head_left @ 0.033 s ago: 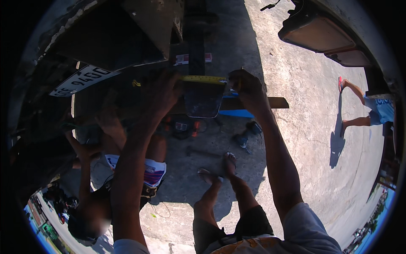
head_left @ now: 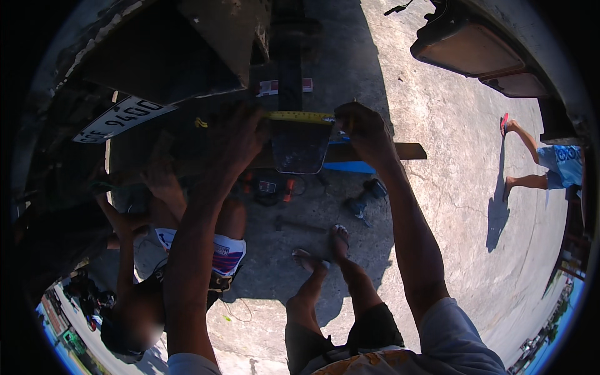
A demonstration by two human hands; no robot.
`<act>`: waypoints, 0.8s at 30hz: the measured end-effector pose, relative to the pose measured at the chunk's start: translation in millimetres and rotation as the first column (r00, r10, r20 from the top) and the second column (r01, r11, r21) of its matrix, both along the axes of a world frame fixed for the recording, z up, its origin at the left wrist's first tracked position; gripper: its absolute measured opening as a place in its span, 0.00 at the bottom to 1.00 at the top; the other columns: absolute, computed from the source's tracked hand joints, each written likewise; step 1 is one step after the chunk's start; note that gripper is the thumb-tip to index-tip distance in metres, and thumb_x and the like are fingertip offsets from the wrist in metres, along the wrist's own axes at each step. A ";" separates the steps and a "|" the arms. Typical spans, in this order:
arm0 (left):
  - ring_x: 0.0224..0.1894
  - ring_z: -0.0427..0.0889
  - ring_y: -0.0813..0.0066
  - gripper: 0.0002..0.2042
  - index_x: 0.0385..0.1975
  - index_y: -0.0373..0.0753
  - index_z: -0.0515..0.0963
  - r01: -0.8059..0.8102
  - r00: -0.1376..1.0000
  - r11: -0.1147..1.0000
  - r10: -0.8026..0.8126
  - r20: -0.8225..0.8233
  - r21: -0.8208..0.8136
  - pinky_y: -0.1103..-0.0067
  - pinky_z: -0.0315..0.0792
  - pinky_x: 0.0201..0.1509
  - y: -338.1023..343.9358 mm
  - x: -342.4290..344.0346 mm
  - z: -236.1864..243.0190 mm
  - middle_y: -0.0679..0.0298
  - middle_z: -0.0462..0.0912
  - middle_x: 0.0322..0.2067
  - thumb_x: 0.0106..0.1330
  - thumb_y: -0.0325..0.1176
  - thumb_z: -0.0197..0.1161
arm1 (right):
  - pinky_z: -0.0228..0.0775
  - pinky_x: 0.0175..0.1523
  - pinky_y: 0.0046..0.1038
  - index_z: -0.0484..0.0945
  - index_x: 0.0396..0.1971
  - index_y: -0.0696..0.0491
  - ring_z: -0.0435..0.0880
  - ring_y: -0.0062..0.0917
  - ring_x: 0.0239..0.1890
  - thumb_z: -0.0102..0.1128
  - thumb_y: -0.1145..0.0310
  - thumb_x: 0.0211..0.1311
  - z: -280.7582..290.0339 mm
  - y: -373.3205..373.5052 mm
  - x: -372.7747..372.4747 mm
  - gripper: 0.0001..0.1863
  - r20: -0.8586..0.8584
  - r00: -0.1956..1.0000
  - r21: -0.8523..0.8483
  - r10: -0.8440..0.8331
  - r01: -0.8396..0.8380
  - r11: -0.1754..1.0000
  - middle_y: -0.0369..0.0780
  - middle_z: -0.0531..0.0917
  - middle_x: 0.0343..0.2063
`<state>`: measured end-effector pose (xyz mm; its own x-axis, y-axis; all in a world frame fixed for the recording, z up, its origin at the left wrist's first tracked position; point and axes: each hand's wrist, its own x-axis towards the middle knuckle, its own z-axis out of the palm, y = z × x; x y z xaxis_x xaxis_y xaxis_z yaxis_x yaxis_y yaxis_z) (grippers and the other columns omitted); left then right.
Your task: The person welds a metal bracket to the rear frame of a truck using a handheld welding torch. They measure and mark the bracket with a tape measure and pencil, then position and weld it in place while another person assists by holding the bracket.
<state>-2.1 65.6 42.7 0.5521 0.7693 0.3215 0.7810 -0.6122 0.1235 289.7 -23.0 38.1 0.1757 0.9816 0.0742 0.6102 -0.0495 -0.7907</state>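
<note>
Left hand [head_left: 240,137] and right hand [head_left: 364,128] of the person, raised at either end of a narrow yellow measuring tape [head_left: 297,116]. The tape lies straight across the upper edge of a dark, flat, tapering metal plate [head_left: 301,153], between the two hands. The left fingers are closed on the tape's left end, their outlines deep in shadow. The right fingers are bent inward, close together, beside the tape's right end; whether they grip it cannot be told. A thin tip projects above them, too small to identify. Behind the metal plate runs a long dark bar [head_left: 411,151], a bright blue flat piece [head_left: 350,167] showing beneath it.

Writing: a white rectangular registration plate [head_left: 125,119], tilted at upper left, bears large dark characters; fine graduations line the tape, too small to read. A flat red-and-white packet [head_left: 269,87] lies above the tape, its print indistinct. On the concrete floor [head_left: 462,187] below are a black-and-orange object with a pale label [head_left: 267,187], also illegible, and a dark blue power tool [head_left: 364,199]. A crouching co-worker's white-and-purple shorts [head_left: 226,253] carry a small lettered patch
</note>
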 end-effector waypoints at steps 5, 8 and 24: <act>0.55 0.82 0.52 0.14 0.51 0.45 0.84 -0.006 1.000 0.999 0.006 -0.003 0.049 0.49 0.75 0.57 -1.5 0.7 2.6 0.59 0.84 0.47 0.70 0.43 0.71 | 0.85 0.44 0.26 0.89 0.49 0.53 0.93 0.23 0.42 0.69 0.68 0.76 -4.5 10.8 0.2 0.09 -0.059 0.998 -0.002 -0.019 0.019 1.000 0.39 0.93 0.38; 0.54 0.82 0.51 0.14 0.50 0.44 0.84 0.001 1.000 0.998 -0.001 0.012 0.060 0.49 0.75 0.58 -2.2 0.0 3.0 0.59 0.84 0.46 0.71 0.42 0.70 | 0.87 0.43 0.27 0.89 0.49 0.53 0.94 0.22 0.42 0.70 0.67 0.75 -7.3 11.5 -1.7 0.09 -0.121 0.991 0.002 -0.049 0.050 0.999 0.39 0.93 0.37; 0.52 0.84 0.49 0.13 0.49 0.44 0.84 0.001 1.000 1.000 0.000 -0.012 0.030 0.51 0.77 0.56 1.8 3.2 8.7 0.57 0.85 0.45 0.70 0.42 0.70 | 0.87 0.42 0.26 0.89 0.51 0.55 0.94 0.21 0.38 0.66 0.68 0.78 -13.1 14.1 -0.1 0.10 -0.253 0.965 -0.073 -0.073 0.056 0.996 0.40 0.92 0.35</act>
